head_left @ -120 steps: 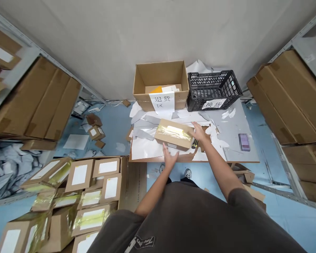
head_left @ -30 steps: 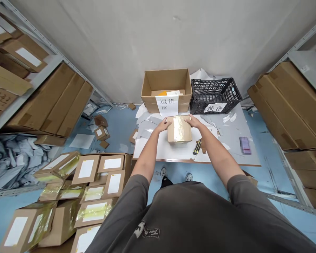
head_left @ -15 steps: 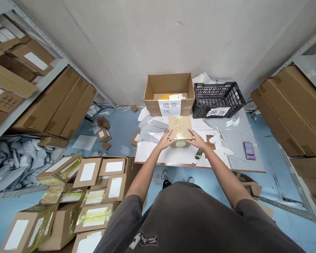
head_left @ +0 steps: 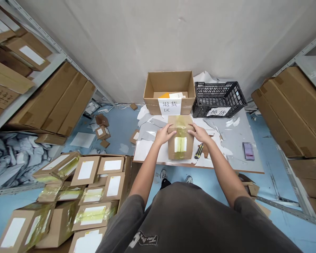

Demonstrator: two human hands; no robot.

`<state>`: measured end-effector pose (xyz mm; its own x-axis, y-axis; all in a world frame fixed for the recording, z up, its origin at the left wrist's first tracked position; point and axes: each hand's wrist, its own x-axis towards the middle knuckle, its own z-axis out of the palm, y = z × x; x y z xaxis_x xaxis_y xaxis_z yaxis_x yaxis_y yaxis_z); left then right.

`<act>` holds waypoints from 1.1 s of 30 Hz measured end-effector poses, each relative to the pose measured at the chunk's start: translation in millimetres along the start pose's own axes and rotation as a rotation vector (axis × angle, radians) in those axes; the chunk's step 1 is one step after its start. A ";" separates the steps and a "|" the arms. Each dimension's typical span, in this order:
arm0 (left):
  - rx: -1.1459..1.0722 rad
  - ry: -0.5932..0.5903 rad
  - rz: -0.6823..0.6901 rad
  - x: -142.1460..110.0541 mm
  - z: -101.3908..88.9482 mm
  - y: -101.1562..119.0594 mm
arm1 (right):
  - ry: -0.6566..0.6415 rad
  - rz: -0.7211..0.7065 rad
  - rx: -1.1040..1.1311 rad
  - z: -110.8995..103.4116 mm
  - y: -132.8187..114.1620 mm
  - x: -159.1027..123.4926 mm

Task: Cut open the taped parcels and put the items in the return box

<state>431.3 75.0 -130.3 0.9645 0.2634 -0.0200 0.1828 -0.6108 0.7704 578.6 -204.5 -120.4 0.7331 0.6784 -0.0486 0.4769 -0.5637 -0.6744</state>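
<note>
Between my two hands is a taped cardboard box [head_left: 181, 153], with yellowish tape down its middle and a white label on the face toward me. My left hand [head_left: 164, 135] grips its left side near the upper edge, thumb on the near face. On the opposite side my right hand [head_left: 199, 133] holds it the same way. Just right of the box, a yellow and black utility knife [head_left: 199, 151] lies on the table [head_left: 242, 140]. Behind the box stands an open carton [head_left: 150, 105] with a paper sign and an orange item inside.
A black plastic crate [head_left: 197, 111] with a paper sign stands at the back right. Paper scraps lie about the tabletop, and a purple, blurred-out item [head_left: 249, 151] is at right. Labelled parcels [head_left: 85, 170] are piled lower left. Shelves with boxes [head_left: 60, 102] flank both sides.
The box has been tipped so that its labelled, taped face now shows toward me. Both hands have shifted slightly up along its sides and still hold it.
</note>
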 end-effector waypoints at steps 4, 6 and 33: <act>0.006 -0.169 -0.074 59.1 0.3 -8.5 | -0.221 0.071 -0.074 -1.8 12.9 76.1; 0.005 -0.184 -0.155 81.0 10.8 -16.3 | -0.228 0.142 -0.106 9.1 17.4 100.8; 0.114 -0.142 -0.083 -83.5 82.5 -35.7 | 0.171 0.036 0.095 130.0 43.2 -94.5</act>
<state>360.0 13.2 -208.7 0.9609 0.2134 -0.1763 0.2754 -0.6743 0.6852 466.9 -231.6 -240.8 0.8244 0.5641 0.0463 0.4067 -0.5335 -0.7416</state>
